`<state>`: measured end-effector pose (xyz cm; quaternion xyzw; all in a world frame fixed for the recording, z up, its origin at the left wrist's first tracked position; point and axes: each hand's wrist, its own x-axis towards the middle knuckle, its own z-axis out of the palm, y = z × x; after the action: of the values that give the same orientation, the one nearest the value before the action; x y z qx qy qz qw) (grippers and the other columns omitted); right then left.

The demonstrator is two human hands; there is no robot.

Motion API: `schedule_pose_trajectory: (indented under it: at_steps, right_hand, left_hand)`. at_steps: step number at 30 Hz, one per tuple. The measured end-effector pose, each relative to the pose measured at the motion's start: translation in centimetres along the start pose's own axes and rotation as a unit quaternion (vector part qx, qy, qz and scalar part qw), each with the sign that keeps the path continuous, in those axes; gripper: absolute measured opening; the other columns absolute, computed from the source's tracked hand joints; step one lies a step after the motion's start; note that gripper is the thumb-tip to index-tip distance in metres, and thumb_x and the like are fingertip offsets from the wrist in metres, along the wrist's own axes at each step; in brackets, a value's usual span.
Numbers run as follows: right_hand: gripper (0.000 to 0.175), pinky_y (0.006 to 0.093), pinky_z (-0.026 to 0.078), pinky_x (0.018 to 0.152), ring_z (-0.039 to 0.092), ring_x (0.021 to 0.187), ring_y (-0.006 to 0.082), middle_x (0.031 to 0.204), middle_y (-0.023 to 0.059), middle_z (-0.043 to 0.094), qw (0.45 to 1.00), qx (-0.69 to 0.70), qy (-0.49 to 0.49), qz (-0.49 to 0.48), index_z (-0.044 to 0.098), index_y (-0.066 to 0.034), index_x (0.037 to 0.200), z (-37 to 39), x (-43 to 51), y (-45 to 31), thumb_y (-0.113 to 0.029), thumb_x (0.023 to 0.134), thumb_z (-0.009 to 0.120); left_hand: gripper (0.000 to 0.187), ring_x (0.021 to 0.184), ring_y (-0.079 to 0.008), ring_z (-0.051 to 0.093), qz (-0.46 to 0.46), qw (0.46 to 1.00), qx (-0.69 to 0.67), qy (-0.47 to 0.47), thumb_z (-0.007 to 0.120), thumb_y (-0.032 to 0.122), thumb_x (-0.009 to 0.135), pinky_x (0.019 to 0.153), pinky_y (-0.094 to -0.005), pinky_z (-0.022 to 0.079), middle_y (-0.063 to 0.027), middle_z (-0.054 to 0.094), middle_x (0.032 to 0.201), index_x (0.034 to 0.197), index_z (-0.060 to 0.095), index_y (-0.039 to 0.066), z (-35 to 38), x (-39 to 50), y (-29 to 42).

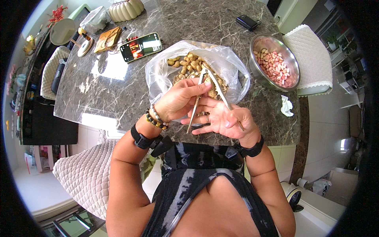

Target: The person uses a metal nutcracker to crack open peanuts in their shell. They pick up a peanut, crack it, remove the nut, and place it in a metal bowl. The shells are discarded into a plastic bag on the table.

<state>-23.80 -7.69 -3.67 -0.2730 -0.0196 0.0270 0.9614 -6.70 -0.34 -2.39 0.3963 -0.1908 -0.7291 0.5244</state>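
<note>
My left hand [177, 99] pinches one arm of a metal nutcracker [219, 87] near its toothed jaws, thumb on top. The tool's two arms are spread in a V, with the pivot at the far end. My right hand [226, 120] has its thumb over the other handle, palm turned up and several fingers stretched out. Whether a peanut sits between my left fingers is hidden. Beneath the tool lies a clear plastic bag [237, 68], its mouth wide, holding unshelled peanuts [192, 62]. To the right, a stainless steel bowl [254, 63] contains shelled peanuts [274, 66] with pink skins.
A lit phone [141, 47], a tan pouch [107, 39] and a round mirror on a stand [85, 47] are at the far left of the marble table [192, 25]. A black case [247, 22] lies far right, crumpled tissue [286, 106] near the right edge. Quilted chairs [311, 59] flank the table.
</note>
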Motion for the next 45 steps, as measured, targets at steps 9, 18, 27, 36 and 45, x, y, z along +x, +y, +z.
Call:
schedule_pose_trajectory:
  at_steps: [9, 18, 27, 36, 45]
  right_hand:
    - [0.070, 0.0468, 0.043, 0.092, 0.054, 0.104, 0.0299, 0.109, 0.0169, 0.051, 0.999, -0.023, 0.005, -0.025, 0.034, -0.0003, 0.128, -0.6, 0.1, 0.6, -0.016, 0.064, 0.057]
    - [0.060, 0.0423, 0.045, 0.085, 0.051, 0.085, 0.0225, 0.091, 0.0094, 0.046, 0.999, 0.013, 0.022, -0.034, 0.037, -0.0020, 0.121, -0.4, 0.1, 0.9, -0.013, 0.065, 0.056]
    - [0.061, 0.0403, 0.042, 0.071, 0.048, 0.073, 0.0236, 0.082, 0.0075, 0.044, 0.997, 0.019, 0.069, -0.039, 0.040, -0.0029, 0.115, -0.1, 0.2, 1.1, -0.016, 0.060, 0.061]
    - [0.054, 0.0380, 0.040, 0.064, 0.044, 0.066, 0.0219, 0.078, 0.0061, 0.040, 0.996, 0.029, 0.081, -0.039, 0.041, -0.0034, 0.111, 0.1, 0.2, 1.0, -0.014, 0.061, 0.060]
    - [0.048, 0.0418, 0.044, 0.070, 0.051, 0.070, 0.0242, 0.081, 0.0093, 0.044, 0.994, 0.088, 0.004, -0.061, 0.041, -0.0009, 0.112, -0.3, 0.2, 0.8, -0.009, 0.066, 0.053]
  left_hand:
    - [0.017, 0.053, -0.0146, 0.062, 0.086, 0.996, -0.013, 0.005, 0.054, 0.020, 0.094, 0.041, -0.0243, 0.050, -0.0089, 0.065, 0.081, 0.097, 0.057, 0.004, 0.6, 0.2, -0.7]
    - [0.016, 0.052, -0.0147, 0.061, 0.082, 0.997, 0.013, -0.004, 0.053, 0.019, 0.094, 0.042, -0.0250, 0.051, -0.0090, 0.065, 0.081, 0.096, 0.057, 0.003, 0.1, 0.3, -0.9]
    - [0.014, 0.055, -0.0107, 0.059, 0.085, 0.996, 0.018, -0.014, 0.054, 0.017, 0.094, 0.050, -0.0229, 0.051, -0.0049, 0.064, 0.081, 0.095, 0.058, 0.004, 0.1, 0.2, -0.7]
    - [0.014, 0.056, -0.0096, 0.057, 0.118, 0.992, 0.031, 0.002, 0.057, 0.018, 0.092, 0.052, -0.0208, 0.047, -0.0026, 0.062, 0.082, 0.095, 0.059, 0.004, -0.3, 0.8, -1.1]
    - [0.017, 0.060, -0.0089, 0.058, 0.104, 0.994, 0.026, -0.016, 0.058, 0.018, 0.091, 0.058, -0.0217, 0.048, -0.0015, 0.062, 0.084, 0.100, 0.059, 0.004, -0.2, 0.6, -0.9]
